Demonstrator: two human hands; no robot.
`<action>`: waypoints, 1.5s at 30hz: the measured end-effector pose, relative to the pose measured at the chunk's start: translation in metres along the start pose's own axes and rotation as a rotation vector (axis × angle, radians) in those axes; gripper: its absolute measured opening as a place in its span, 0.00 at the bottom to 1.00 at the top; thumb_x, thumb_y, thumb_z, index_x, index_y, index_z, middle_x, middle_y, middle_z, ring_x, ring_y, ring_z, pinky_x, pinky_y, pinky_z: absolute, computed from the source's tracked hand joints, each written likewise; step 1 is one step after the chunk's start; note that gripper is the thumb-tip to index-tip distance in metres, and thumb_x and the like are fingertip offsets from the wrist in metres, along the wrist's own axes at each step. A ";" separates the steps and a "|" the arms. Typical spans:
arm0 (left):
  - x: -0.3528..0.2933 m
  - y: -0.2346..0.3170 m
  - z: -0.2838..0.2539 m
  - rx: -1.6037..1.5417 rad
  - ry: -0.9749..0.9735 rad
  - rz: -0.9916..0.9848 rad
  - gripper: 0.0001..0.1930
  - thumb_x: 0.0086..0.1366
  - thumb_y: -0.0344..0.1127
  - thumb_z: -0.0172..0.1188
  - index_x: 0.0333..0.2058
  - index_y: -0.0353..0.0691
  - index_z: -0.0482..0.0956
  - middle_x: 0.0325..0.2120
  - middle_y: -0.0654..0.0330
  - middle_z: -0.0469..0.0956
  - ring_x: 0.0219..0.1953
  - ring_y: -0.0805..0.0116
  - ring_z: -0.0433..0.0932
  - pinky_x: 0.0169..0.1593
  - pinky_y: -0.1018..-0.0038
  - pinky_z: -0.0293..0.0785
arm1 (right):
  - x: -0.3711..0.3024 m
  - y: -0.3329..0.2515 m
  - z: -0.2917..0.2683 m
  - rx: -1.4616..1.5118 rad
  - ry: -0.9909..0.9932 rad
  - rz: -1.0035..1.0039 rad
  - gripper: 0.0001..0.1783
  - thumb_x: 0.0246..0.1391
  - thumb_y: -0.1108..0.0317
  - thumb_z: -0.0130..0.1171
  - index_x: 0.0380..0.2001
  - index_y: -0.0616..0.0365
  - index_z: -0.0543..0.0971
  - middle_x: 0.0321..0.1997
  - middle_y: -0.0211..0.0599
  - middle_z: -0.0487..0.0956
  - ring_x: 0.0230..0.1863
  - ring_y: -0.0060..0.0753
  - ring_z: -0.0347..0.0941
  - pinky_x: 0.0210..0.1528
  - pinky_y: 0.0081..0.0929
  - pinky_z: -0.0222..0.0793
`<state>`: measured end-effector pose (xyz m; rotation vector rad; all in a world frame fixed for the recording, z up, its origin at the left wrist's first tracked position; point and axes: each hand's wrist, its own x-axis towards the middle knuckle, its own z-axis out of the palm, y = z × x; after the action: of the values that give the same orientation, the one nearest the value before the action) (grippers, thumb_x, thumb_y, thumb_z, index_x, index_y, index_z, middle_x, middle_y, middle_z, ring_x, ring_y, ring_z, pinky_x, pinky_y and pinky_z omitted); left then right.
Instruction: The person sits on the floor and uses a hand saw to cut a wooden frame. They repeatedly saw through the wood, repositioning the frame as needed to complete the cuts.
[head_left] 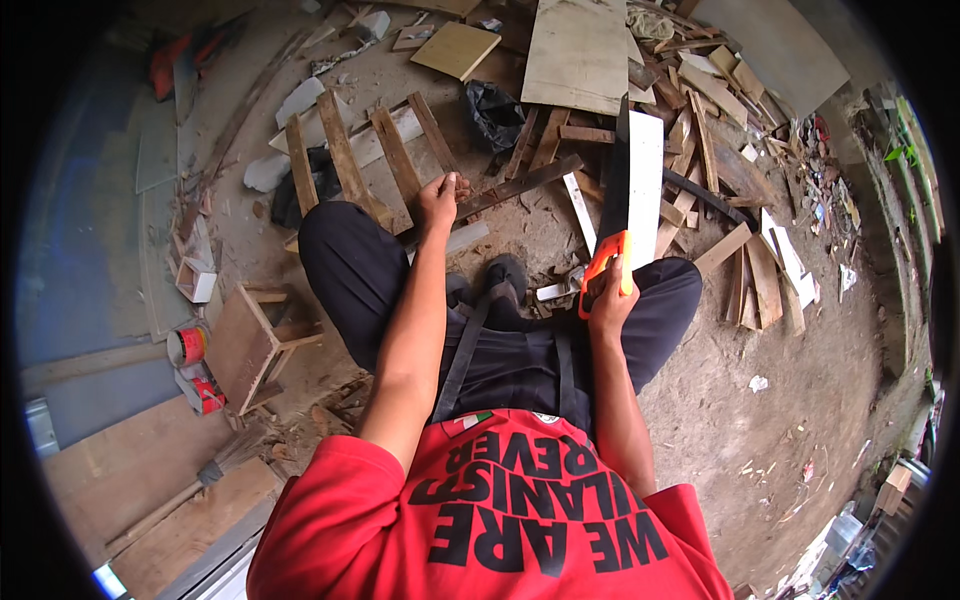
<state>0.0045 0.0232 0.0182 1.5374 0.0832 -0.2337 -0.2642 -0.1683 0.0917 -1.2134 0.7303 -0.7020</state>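
Your right hand (609, 308) is wrapped round the orange and yellow handle (622, 246) of the saw (615, 178), whose dark blade points away from you, with the handle just inside your right knee (668, 295). Your left hand (439, 202) is well to the left of the saw, its fingers curled in narrow; you cannot tell from this view whether they grip anything. Just beside that hand, farther left of the saw, four wooden slats (346, 160) lie roughly side by side, and a dark wooden strip (535, 180) slants across between the hand and the blade. Directly along the right side of the saw runs a white strip (646, 180); whether it touches the blade is hard to tell. Beyond the saw's tip lies a large pale panel (575, 60), and to the left of the blade, near the panel, is a crumpled black bag (493, 118). Right of the saw, past your knee, pieces of scrap wood (765, 280) lie in a loose heap on the dirt floor (740, 400). Well to the left of the saw and nearer you than the slats are a small wooden box-like piece (243, 345) and, next to it, a red can (190, 346). Your dark shoe (507, 272) shows to the left of the saw's handle.
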 end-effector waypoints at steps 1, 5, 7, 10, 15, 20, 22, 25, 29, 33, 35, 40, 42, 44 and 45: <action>0.000 0.002 0.003 -0.102 -0.022 -0.061 0.13 0.70 0.34 0.61 0.45 0.29 0.80 0.34 0.56 0.84 0.32 0.71 0.82 0.37 0.76 0.80 | 0.001 -0.001 -0.001 0.003 0.009 0.016 0.24 0.70 0.52 0.52 0.21 0.53 0.68 0.15 0.21 0.61 0.14 0.15 0.57 0.18 0.20 0.52; -0.007 0.005 0.017 -0.051 -0.043 -0.005 0.09 0.70 0.28 0.57 0.45 0.29 0.79 0.35 0.54 0.84 0.32 0.69 0.83 0.36 0.76 0.81 | 0.004 0.003 -0.006 0.057 0.029 0.013 0.23 0.69 0.53 0.53 0.21 0.54 0.70 0.13 0.20 0.65 0.13 0.13 0.59 0.15 0.19 0.53; -0.008 0.003 0.016 0.022 -0.046 0.034 0.11 0.70 0.28 0.58 0.48 0.29 0.78 0.36 0.55 0.84 0.34 0.68 0.84 0.37 0.76 0.81 | 0.003 0.000 -0.003 0.031 0.033 0.052 0.25 0.70 0.52 0.52 0.20 0.53 0.66 0.14 0.21 0.62 0.14 0.15 0.58 0.17 0.20 0.53; -0.006 0.007 0.015 0.115 -0.033 -0.077 0.10 0.68 0.26 0.59 0.47 0.30 0.79 0.37 0.56 0.84 0.33 0.70 0.84 0.38 0.77 0.80 | 0.004 0.002 -0.003 0.004 0.050 0.060 0.26 0.70 0.51 0.52 0.18 0.52 0.65 0.14 0.22 0.60 0.14 0.16 0.57 0.17 0.21 0.53; -0.029 0.009 0.044 0.312 -0.547 0.176 0.10 0.67 0.31 0.62 0.45 0.35 0.83 0.37 0.58 0.84 0.32 0.74 0.81 0.39 0.77 0.78 | 0.006 0.007 -0.007 0.056 0.059 0.046 0.25 0.69 0.53 0.54 0.19 0.54 0.69 0.14 0.21 0.65 0.14 0.15 0.60 0.16 0.20 0.53; -0.029 0.003 0.044 0.437 -0.223 0.374 0.18 0.66 0.48 0.64 0.40 0.36 0.85 0.33 0.57 0.85 0.39 0.65 0.83 0.43 0.69 0.77 | 0.000 0.000 0.004 -0.022 0.062 0.045 0.27 0.69 0.51 0.53 0.17 0.51 0.64 0.13 0.23 0.61 0.13 0.17 0.56 0.17 0.21 0.51; -0.020 0.011 0.037 0.593 -0.067 0.493 0.17 0.64 0.48 0.66 0.36 0.37 0.85 0.30 0.54 0.83 0.37 0.56 0.82 0.42 0.63 0.75 | 0.003 0.004 -0.005 0.001 0.062 0.037 0.27 0.69 0.52 0.53 0.17 0.52 0.65 0.13 0.23 0.61 0.13 0.17 0.56 0.17 0.21 0.50; -0.015 0.009 0.030 0.778 -0.028 0.574 0.17 0.58 0.50 0.70 0.34 0.41 0.86 0.31 0.54 0.83 0.38 0.52 0.80 0.44 0.61 0.74 | 0.002 0.007 -0.004 0.018 0.056 0.033 0.26 0.69 0.52 0.54 0.18 0.51 0.65 0.13 0.22 0.61 0.13 0.16 0.55 0.17 0.21 0.49; -0.018 -0.008 0.028 0.836 -0.028 0.481 0.16 0.62 0.50 0.67 0.36 0.42 0.86 0.33 0.56 0.84 0.37 0.57 0.82 0.42 0.66 0.75 | 0.005 0.009 -0.003 -0.003 0.045 0.029 0.25 0.69 0.53 0.54 0.18 0.52 0.66 0.14 0.22 0.62 0.14 0.16 0.55 0.18 0.21 0.49; 0.000 -0.019 0.016 0.455 0.096 0.252 0.16 0.69 0.46 0.60 0.38 0.37 0.84 0.28 0.58 0.84 0.29 0.64 0.81 0.38 0.68 0.76 | 0.001 0.009 0.007 -0.063 0.001 -0.014 0.25 0.69 0.53 0.54 0.19 0.52 0.67 0.15 0.21 0.61 0.15 0.15 0.56 0.18 0.20 0.50; -0.012 -0.002 0.037 0.425 0.068 0.208 0.18 0.69 0.47 0.61 0.39 0.35 0.84 0.34 0.58 0.85 0.32 0.71 0.80 0.41 0.71 0.75 | 0.002 0.010 -0.001 -0.097 0.016 -0.060 0.25 0.69 0.53 0.54 0.19 0.52 0.67 0.15 0.21 0.61 0.15 0.14 0.56 0.18 0.20 0.50; -0.013 -0.009 0.028 0.826 -0.094 0.486 0.11 0.67 0.39 0.60 0.41 0.39 0.83 0.35 0.50 0.81 0.40 0.46 0.80 0.44 0.59 0.76 | -0.002 0.001 0.003 -0.338 -0.068 -0.157 0.20 0.68 0.57 0.54 0.27 0.62 0.75 0.18 0.26 0.69 0.18 0.18 0.63 0.21 0.23 0.58; -0.009 -0.011 0.025 0.744 -0.048 0.375 0.09 0.66 0.37 0.59 0.39 0.40 0.83 0.34 0.52 0.81 0.42 0.47 0.79 0.46 0.59 0.74 | -0.014 -0.024 0.012 -0.474 -0.135 -0.196 0.19 0.67 0.59 0.54 0.29 0.65 0.78 0.18 0.29 0.71 0.20 0.21 0.66 0.23 0.26 0.62; -0.008 -0.013 0.027 0.781 0.002 0.402 0.08 0.66 0.35 0.59 0.40 0.41 0.83 0.36 0.53 0.80 0.45 0.49 0.78 0.49 0.59 0.72 | -0.027 -0.052 0.026 -0.486 -0.256 -0.183 0.17 0.66 0.62 0.57 0.29 0.66 0.78 0.17 0.28 0.70 0.21 0.18 0.64 0.23 0.25 0.61; -0.005 -0.010 0.028 0.866 0.032 0.488 0.08 0.65 0.35 0.59 0.40 0.42 0.82 0.38 0.54 0.80 0.47 0.50 0.77 0.51 0.59 0.70 | -0.033 -0.060 0.030 -0.474 -0.319 -0.122 0.16 0.66 0.63 0.58 0.29 0.66 0.78 0.17 0.28 0.70 0.21 0.17 0.64 0.23 0.25 0.61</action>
<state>-0.0051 -0.0044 0.0109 2.3577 -0.4171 0.1777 -0.2647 -0.1377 0.1593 -1.7685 0.5720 -0.4259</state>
